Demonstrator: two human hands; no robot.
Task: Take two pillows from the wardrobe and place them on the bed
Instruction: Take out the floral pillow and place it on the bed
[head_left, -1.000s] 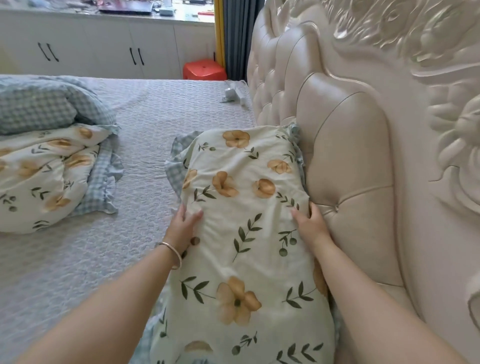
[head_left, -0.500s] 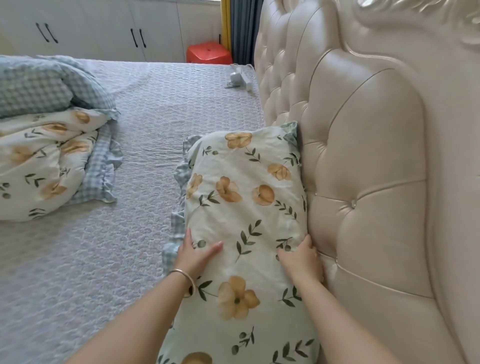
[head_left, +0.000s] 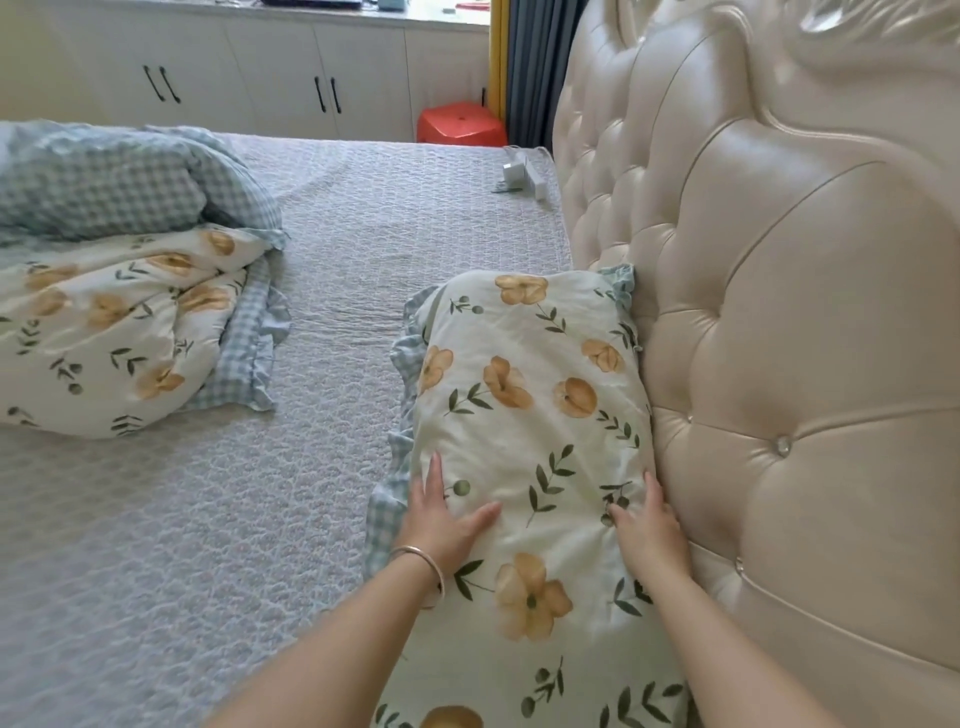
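Observation:
A cream pillow with orange flowers, green leaves and a blue checked frill lies lengthwise on the bed, pressed against the padded headboard. My left hand, with a bangle on the wrist, rests flat on the pillow's left side, fingers spread. My right hand lies flat on the pillow's right side, next to the headboard. Neither hand grips the fabric. Only this one pillow shows clearly; its near end runs out of the frame's bottom edge.
A folded quilt in the same flower print and blue check sits at the left of the bed. The beige tufted headboard fills the right. White chargers lie near the far edge; a red stool and white cabinets stand beyond.
Both hands have slid back along the pillow toward me, pressing it flat. The view has drawn back and risen a little; the pillow stays against the headboard.

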